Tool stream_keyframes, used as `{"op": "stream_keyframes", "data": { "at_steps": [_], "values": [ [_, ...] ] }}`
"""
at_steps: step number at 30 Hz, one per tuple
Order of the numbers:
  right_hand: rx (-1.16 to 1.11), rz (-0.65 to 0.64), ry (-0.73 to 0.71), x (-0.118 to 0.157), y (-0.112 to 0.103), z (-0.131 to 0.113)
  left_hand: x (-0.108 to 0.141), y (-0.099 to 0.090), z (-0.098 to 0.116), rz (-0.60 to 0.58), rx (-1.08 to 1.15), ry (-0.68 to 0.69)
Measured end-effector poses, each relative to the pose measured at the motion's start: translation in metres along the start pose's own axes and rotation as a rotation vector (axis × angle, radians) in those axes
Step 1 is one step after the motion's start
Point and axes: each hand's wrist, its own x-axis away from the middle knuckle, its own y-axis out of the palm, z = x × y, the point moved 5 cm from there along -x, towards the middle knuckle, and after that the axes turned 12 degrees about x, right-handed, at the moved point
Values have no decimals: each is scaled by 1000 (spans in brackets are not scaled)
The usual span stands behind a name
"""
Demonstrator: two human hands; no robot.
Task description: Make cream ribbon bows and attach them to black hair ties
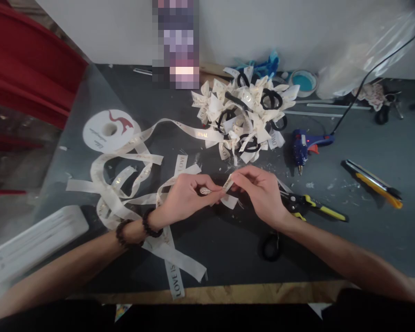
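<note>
A short piece of white printed ribbon [229, 183] is pinched between my two hands over the middle of the table. My left hand [190, 196], with dark bead bracelets at the wrist, has thumb and forefinger closed on one part of it. On the other side, the fingertips of my right hand [261, 191] grip the ribbon too. Below hangs a loose white ribbon end [230, 201]; whether it belongs to the same piece I cannot tell. Just beyond my hands lies a heap of ribbon bows [210, 108] with black hair ties among them.
Long loose ribbon [98, 173] curls beside a white spool [93, 133] on the left, near a white case [55, 230]. At right lie a blue glue gun [300, 146] with a cord, a utility knife [373, 182], yellow-black pliers [327, 210] and a black hair tie [263, 246].
</note>
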Motion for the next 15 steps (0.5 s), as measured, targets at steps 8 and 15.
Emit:
{"op": "stream_keyframes", "data": {
  "at_steps": [8,15],
  "values": [
    [10,111,-32,-1,-4,-3,-2,-6,-5,86,159,47],
    [-82,30,-35,0,-2,3,-2,-6,-14,182,327,40]
  ]
}}
